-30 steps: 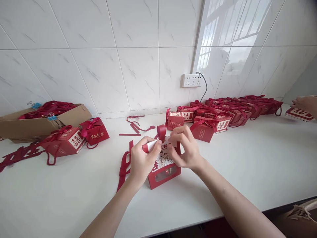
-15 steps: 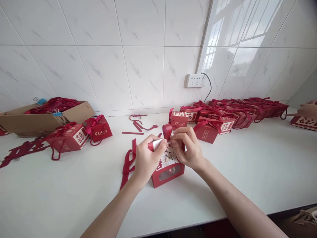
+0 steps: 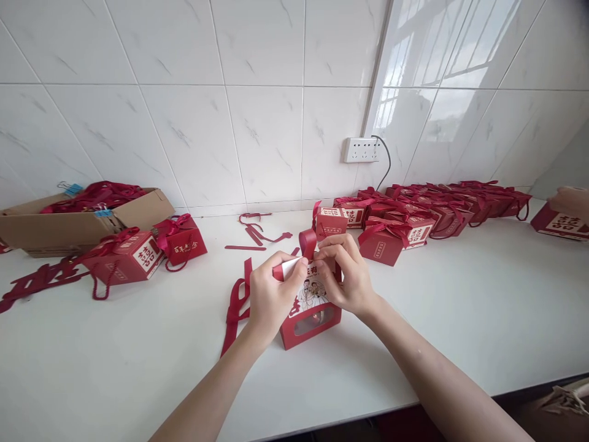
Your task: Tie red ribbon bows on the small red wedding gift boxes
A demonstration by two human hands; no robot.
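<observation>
A small red gift box (image 3: 311, 324) with a clear window and a printed picture of a couple stands on the white counter (image 3: 460, 307) in front of me. My left hand (image 3: 271, 298) pinches the box's top flap, whose white inside shows. My right hand (image 3: 346, 273) pinches a red ribbon (image 3: 307, 242) that loops up above the box top. A loose end of ribbon (image 3: 234, 313) trails over the counter to the left of the box.
A cardboard carton (image 3: 78, 224) full of red ribbon sits far left, with two finished boxes (image 3: 151, 250) beside it. Several finished boxes (image 3: 414, 215) line the back right wall under a socket (image 3: 361, 150). Another person's hand (image 3: 570, 201) holds a box at the right edge.
Both hands have drawn closer together at the box top, and the ribbon loop stands a little higher. The other person's hand at the right has shifted slightly.
</observation>
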